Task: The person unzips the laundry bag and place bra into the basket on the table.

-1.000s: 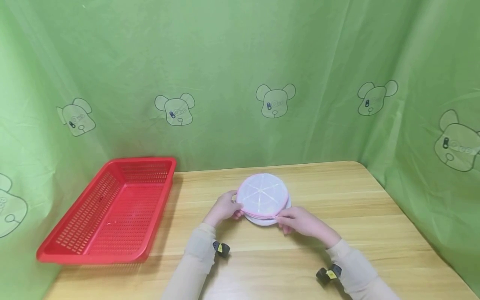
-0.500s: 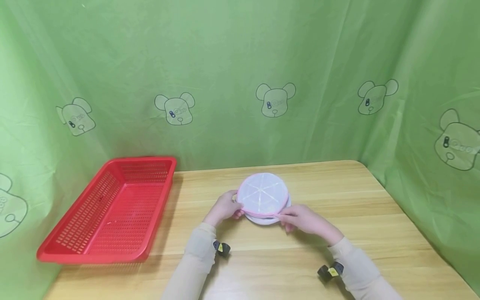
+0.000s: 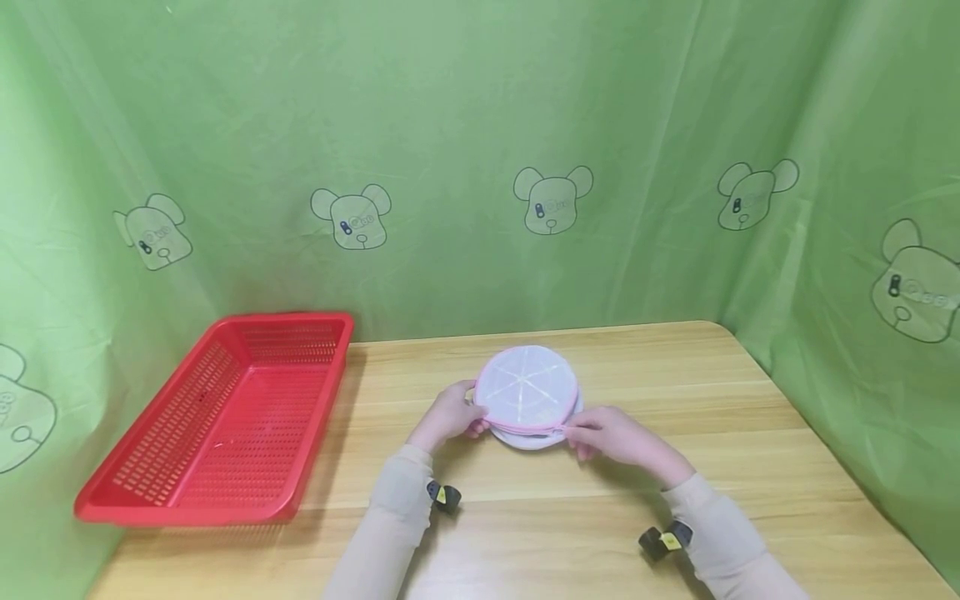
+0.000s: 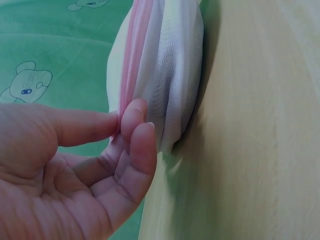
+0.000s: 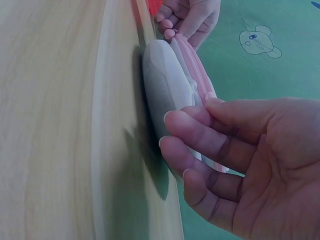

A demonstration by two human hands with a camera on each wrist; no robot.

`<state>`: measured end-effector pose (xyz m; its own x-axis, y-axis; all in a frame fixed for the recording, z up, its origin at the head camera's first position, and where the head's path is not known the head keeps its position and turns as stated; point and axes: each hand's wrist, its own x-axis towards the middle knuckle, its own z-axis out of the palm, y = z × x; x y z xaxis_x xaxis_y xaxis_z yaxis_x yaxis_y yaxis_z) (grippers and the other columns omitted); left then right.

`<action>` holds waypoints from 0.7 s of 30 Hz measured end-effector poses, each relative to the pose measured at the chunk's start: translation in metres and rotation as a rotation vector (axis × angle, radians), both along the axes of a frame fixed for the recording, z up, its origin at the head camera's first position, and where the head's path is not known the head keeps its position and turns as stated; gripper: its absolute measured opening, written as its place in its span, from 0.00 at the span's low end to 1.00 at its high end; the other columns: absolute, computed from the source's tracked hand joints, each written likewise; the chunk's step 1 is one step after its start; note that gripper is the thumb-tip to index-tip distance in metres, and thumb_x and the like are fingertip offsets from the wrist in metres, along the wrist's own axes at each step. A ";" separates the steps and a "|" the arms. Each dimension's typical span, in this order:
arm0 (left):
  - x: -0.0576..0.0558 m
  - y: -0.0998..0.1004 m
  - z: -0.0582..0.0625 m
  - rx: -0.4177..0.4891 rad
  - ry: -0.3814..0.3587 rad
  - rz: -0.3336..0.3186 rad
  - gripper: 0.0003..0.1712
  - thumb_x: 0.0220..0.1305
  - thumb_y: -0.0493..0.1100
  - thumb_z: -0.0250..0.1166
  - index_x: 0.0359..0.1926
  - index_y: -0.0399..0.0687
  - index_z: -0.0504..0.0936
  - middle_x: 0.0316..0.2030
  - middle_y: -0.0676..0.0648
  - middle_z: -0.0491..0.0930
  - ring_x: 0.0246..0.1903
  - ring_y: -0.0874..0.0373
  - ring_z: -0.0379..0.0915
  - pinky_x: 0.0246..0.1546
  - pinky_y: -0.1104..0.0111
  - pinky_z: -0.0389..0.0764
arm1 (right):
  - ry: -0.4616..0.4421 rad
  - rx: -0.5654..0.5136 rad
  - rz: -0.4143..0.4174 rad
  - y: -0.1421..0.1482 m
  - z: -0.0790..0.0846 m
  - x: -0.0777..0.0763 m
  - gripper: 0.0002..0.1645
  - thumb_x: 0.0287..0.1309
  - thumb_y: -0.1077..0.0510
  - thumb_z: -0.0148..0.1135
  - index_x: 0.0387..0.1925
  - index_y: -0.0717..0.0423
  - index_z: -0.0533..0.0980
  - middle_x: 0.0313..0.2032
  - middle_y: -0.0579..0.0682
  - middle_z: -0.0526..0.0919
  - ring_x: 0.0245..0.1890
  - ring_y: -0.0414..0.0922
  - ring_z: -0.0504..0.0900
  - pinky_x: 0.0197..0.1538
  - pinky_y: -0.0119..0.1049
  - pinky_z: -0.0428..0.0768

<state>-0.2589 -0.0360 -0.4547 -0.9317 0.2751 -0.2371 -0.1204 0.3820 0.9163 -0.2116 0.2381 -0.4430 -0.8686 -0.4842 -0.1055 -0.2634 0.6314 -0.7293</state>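
A round white mesh laundry bag [image 3: 527, 385] with a pink zipper [image 4: 131, 65] round its edge lies on the table, its top panel crossed by pale lines like spokes. At the bag's near left edge, my left hand [image 3: 450, 412] pinches the zipper band between thumb and curled fingers. My right hand [image 3: 615, 435] is at the near right edge, thumb and forefinger pinching the zipper pull [image 5: 210, 96], mostly covered by the fingertips. Its other fingers curl loosely beside the mesh side. Below the zipper, the white mesh side bulges out in soft folds.
A red plastic basket [image 3: 311, 450] with slotted walls stands on the left of the wooden table [image 3: 750, 467]. A green curtain [image 3: 450, 108] printed with bear heads hangs behind the table and along both sides.
My right hand has slid a little to the right and away from me along the bag's edge, zipper pull in its fingers. The left hand keeps its place at the left edge.
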 end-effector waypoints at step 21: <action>-0.001 0.000 0.000 -0.035 0.012 0.016 0.38 0.64 0.34 0.60 0.72 0.34 0.57 0.27 0.42 0.83 0.23 0.58 0.78 0.27 0.70 0.85 | -0.013 -0.004 0.005 -0.008 0.000 0.004 0.17 0.69 0.55 0.53 0.29 0.62 0.78 0.23 0.53 0.82 0.24 0.43 0.79 0.30 0.32 0.81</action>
